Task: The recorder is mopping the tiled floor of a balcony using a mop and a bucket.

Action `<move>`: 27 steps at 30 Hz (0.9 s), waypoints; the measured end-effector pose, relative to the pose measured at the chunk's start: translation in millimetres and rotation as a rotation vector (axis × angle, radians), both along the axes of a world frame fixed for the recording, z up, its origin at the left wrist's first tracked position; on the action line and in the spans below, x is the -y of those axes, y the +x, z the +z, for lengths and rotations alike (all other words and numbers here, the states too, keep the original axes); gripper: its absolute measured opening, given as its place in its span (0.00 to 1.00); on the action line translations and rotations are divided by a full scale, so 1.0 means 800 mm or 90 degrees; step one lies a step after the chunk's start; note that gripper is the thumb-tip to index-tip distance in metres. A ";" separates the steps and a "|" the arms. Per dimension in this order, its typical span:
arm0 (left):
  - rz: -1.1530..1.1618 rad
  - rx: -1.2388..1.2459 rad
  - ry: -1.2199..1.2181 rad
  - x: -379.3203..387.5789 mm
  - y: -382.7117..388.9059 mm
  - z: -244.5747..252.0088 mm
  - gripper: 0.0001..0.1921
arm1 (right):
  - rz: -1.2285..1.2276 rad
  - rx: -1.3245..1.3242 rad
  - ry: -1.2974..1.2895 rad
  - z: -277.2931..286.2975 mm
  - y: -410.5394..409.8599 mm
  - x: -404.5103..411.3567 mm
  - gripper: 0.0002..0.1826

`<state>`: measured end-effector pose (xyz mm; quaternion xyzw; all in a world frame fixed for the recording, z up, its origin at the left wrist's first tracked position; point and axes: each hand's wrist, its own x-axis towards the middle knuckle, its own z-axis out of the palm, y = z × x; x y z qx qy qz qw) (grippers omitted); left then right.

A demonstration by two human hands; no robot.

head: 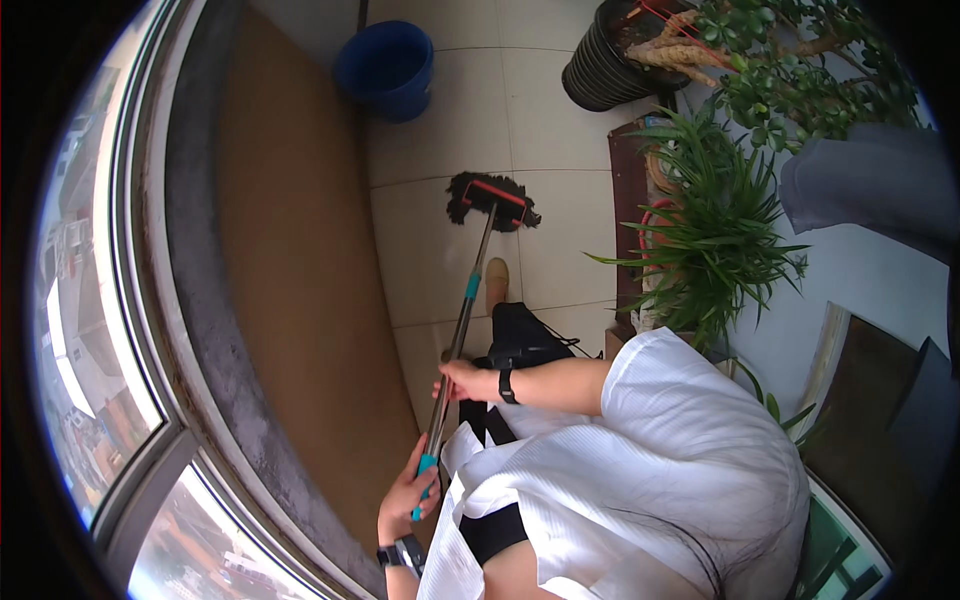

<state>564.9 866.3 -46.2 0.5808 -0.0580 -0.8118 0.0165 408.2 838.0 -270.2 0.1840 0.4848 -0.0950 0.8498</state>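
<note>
A mop with a metal pole and teal grips runs from my hands up to its head. Its dark, shaggy mop head, with a red-edged frame, lies on the tiled floor. My left hand is closed round the teal grip at the pole's near end. Farther up, my right hand holds the metal part of the pole. Each wrist has a black band or watch. One shoe shows beside the pole, below the mop head.
A blue bucket stands at the far left by the brown wall. Along the right are a ribbed black pot with a leafy shrub, a spiky green plant and a dark red ledge. A window frame curves down the left.
</note>
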 end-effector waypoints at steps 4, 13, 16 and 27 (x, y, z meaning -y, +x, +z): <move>0.051 -0.095 0.020 0.049 -0.043 -0.069 0.30 | -0.072 -0.119 -0.070 -0.041 -0.062 0.069 0.11; 0.013 -0.116 0.042 0.068 -0.053 -0.045 0.31 | -0.073 -0.102 -0.127 -0.018 -0.083 0.060 0.11; -0.014 -0.098 0.052 0.047 -0.022 -0.021 0.31 | -0.033 -0.020 -0.067 -0.010 -0.053 0.020 0.12; -0.011 -0.163 -0.004 0.119 -0.129 -0.097 0.30 | -0.099 -0.185 -0.092 -0.054 -0.174 0.108 0.09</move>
